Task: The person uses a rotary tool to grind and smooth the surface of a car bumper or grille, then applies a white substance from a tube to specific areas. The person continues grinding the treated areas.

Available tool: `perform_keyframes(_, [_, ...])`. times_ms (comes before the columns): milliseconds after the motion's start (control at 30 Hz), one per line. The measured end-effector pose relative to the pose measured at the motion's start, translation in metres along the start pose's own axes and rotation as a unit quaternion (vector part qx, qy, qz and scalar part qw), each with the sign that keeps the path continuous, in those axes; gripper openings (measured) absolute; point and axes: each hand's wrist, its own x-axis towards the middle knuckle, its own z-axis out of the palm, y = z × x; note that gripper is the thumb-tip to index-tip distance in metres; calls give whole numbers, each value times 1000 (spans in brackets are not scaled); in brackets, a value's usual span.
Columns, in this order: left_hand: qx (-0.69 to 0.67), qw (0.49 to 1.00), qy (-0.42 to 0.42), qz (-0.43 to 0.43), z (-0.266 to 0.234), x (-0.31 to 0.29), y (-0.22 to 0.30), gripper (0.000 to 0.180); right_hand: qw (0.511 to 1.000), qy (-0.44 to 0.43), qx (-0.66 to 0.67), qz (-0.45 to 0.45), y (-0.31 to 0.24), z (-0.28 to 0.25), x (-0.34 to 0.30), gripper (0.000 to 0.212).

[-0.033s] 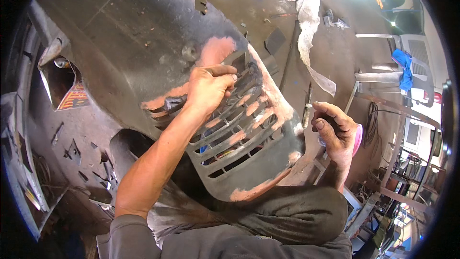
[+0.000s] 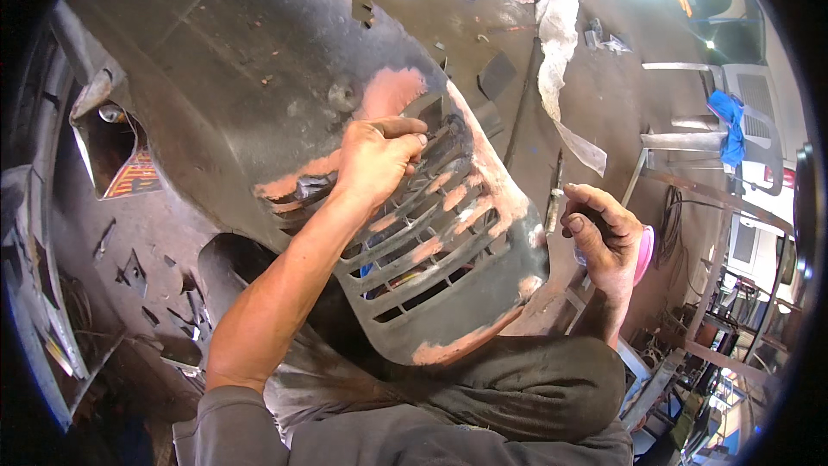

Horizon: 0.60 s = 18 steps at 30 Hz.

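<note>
A large dark plastic panel (image 2: 259,52), like a vehicle bumper, lies tilted across my lap. Pink filler patches (image 2: 392,91) cover parts of its surface and its slatted grille (image 2: 414,246). My left hand (image 2: 379,155) is closed in a pinch over the grille's upper end. A dark flat piece (image 2: 429,110) shows just past its fingers; whether they hold it, I cannot tell. To the right of the panel, my right hand (image 2: 605,237) hovers with fingers loosely curled and thumb apart, with nothing visible between them. A pink round object (image 2: 643,252) is partly hidden behind it.
A thin stick-like tool (image 2: 555,190) lies on the floor between panel and right hand. Beyond it is a torn whitish strip (image 2: 557,43). Dark scraps (image 2: 134,274) litter the floor at left. Metal frames with a blue cloth (image 2: 726,125) stand at right.
</note>
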Motion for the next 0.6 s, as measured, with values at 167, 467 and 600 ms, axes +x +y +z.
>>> perform_keyframes(167, [24, 1000, 15, -5, 6, 10, 5, 27, 1000, 0, -6, -15, 19, -10, 16, 31])
perform_keyframes(467, [17, 999, 26, -40, 8, 10, 10, 22, 999, 2, 36, -25, 42, -13, 20, 32])
perform_keyframes(600, [-26, 998, 12, -65, 7, 14, 10, 19, 999, 3, 44, -19, 43, -12, 20, 32])
